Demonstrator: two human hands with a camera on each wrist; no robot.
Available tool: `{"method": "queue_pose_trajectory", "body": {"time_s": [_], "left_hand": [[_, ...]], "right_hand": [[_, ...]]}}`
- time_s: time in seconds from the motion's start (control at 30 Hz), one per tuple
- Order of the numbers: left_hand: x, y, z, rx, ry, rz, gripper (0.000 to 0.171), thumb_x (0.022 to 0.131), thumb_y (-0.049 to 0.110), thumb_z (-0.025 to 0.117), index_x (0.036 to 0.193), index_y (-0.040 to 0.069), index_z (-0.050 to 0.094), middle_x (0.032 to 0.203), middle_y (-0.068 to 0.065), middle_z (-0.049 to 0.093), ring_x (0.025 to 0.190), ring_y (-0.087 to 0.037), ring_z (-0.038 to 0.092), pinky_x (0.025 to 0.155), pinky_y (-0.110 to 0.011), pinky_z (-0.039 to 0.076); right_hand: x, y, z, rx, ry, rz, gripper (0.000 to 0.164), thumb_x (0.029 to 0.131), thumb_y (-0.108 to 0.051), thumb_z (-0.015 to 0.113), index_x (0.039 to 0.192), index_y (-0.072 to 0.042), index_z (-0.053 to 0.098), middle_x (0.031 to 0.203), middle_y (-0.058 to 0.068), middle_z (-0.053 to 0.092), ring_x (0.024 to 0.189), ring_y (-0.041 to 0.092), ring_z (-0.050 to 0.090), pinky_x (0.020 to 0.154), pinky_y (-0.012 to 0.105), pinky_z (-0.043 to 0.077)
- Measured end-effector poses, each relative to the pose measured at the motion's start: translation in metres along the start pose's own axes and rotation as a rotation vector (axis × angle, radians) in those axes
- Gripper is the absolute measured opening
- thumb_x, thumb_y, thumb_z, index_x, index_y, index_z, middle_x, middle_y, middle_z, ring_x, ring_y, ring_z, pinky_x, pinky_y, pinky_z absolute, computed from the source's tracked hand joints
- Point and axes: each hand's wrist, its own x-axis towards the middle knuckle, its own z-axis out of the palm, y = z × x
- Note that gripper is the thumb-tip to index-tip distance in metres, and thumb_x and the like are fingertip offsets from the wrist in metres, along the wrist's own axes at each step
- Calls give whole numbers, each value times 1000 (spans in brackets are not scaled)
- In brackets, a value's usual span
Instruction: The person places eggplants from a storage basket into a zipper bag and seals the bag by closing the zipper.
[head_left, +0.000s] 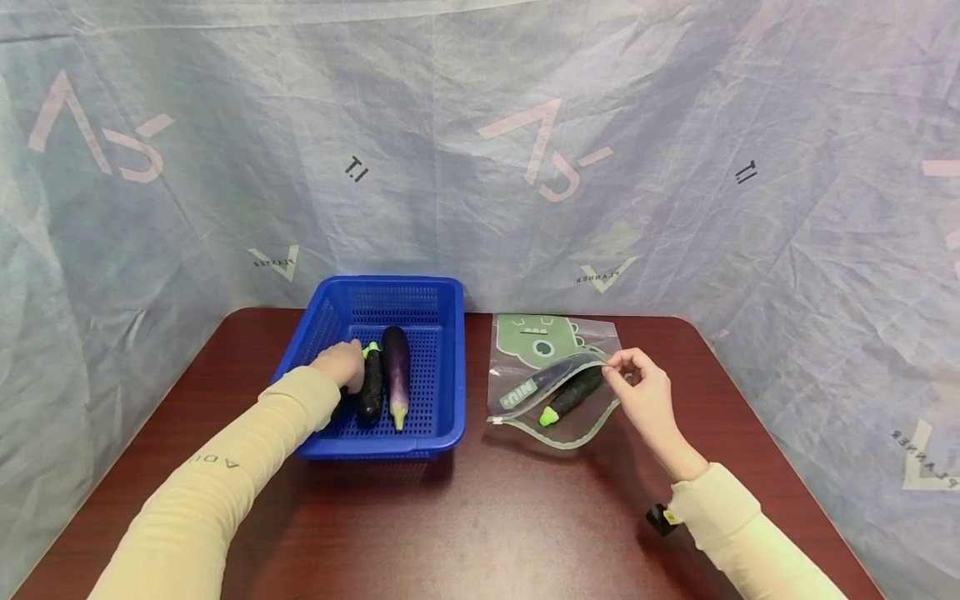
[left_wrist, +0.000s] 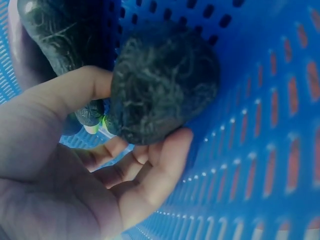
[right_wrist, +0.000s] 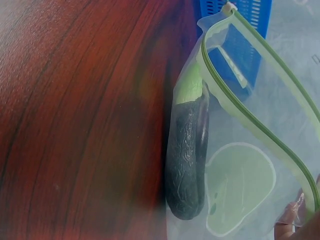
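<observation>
My left hand reaches into a blue basket. Thumb and fingers grip the rounded end of a dark, wrinkled, cucumber-shaped vegetable; its far part is hidden. Beside it lie a similar dark vegetable with a bright green tip and a purple eggplant. On the right, my right hand pinches the rim of a clear zip bag, whose mouth gapes. Inside the bag rests another dark vegetable with a green end, and a purple, smooth thing shows behind it.
Basket and bag stand side by side on a reddish-brown wooden table. The bag carries a green cartoon print and a white slider at its left corner. Grey printed cloth hangs behind and at both sides.
</observation>
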Motion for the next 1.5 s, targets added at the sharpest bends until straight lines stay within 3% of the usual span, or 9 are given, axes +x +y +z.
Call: {"method": "queue_pose_trajectory", "body": {"time_s": [0.37,0.73,1.03,1.2,1.5], "left_hand": [[-5,4,-5,-5,-27,-32,76,73,2,70,135,-14,30,122,-32,49,84,-32,52,67,-36,48],[-7,3,-13,11,-10,-71,77,71,2,71,133,-17,29,115,-30,50,83,-31,50,64,-35,46],[-5,1,-25,75,-35,-66,83,74,4,71,139,-16,22,122,-33,47,90,-33,52,63,-35,44],[-10,2,-31,59,-21,-70,77,74,3,71,134,-16,27,109,-28,51,80,-30,50,59,-33,41],[-19,0,-41,49,-37,-20,80,78,5,69,139,-14,20,112,-29,51,73,-28,50,57,-32,40]], "right_hand": [[1,0,0,12,-2,1,8,81,3,67,86,4,62,74,14,59,60,8,50,55,15,39],[1,0,0,14,-3,5,8,81,3,67,86,5,62,74,14,59,61,9,51,55,14,39],[1,-1,0,16,-5,2,8,81,3,66,87,5,61,74,15,59,58,4,48,54,15,38],[1,-1,0,17,-5,4,8,81,3,66,87,5,61,74,15,59,59,7,49,54,15,38],[2,0,0,14,2,9,8,81,2,66,87,4,61,75,13,58,57,2,47,54,15,38]]}}
